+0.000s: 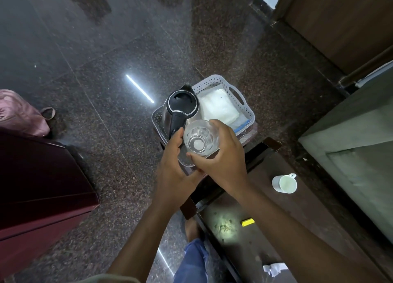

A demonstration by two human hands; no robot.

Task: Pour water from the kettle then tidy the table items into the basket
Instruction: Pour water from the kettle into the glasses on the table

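the right hand (221, 157) grips the glass (201, 138) over the basket (247, 110); the left hand (173, 155), fingers straight, touches the kettle (180, 110) handle. the basket sits at the bench (276, 208) end, so a hard set-down may tip it or knock the kettle.

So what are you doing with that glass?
A person's right hand holds a clear glass over the white basket, fingers curled round its rim. The left hand is right beside the kettle, which already sits in the basket next to a white packet. A white mug waits on the table.

The kettle (180, 110) stands in the basket (246, 104), left of the folded cloth (219, 109); a mug (284, 183) sits on the table (265, 229).
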